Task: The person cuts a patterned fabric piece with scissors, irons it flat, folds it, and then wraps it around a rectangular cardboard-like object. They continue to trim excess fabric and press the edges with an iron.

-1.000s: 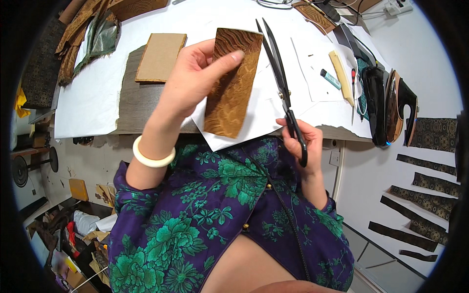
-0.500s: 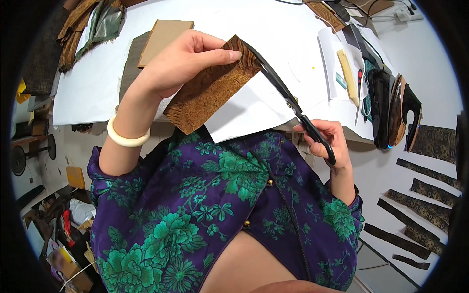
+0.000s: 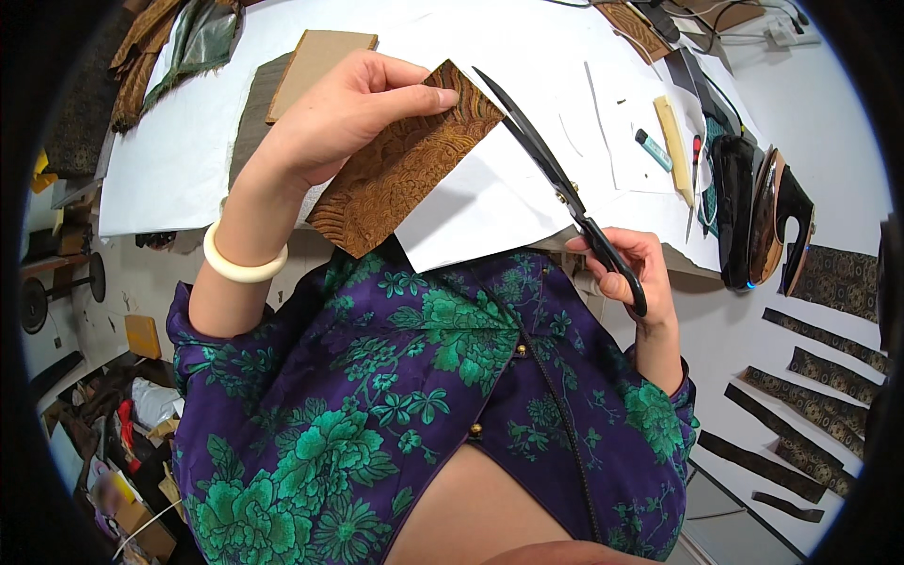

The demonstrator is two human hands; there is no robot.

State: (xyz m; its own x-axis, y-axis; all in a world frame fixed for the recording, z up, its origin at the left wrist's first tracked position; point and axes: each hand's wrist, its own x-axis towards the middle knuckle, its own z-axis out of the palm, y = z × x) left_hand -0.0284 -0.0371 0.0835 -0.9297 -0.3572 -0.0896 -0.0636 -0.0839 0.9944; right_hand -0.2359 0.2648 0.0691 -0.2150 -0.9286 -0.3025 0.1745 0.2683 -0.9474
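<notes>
My left hand [image 3: 363, 108] is closed on a piece of brown patterned fabric [image 3: 405, 169], thumb on top near its upper corner. A cream bangle [image 3: 247, 264] circles that wrist. The fabric tilts over the near edge of the table, above a white sheet [image 3: 480, 212]. In my right hand [image 3: 629, 268] is a pair of long black scissors [image 3: 546, 165], fingers wrapped round the handles. The blades point up and left, alongside the fabric's right edge. I cannot tell whether they touch it.
On the white-covered table [image 3: 452, 33] lie a tan board [image 3: 325, 66], a teal tube-like item [image 3: 653, 151], a pale yellow strip [image 3: 673, 141] and a red-handled tool [image 3: 696, 155]. An iron [image 3: 791, 212] stands at right. Dark patterned fabric strips [image 3: 810, 395] lie beyond.
The fabric has shifted slightly left, and the scissor tip stands farther from its corner. More of the teal item shows, where white paper partly covered it. Both hands keep their hold.
</notes>
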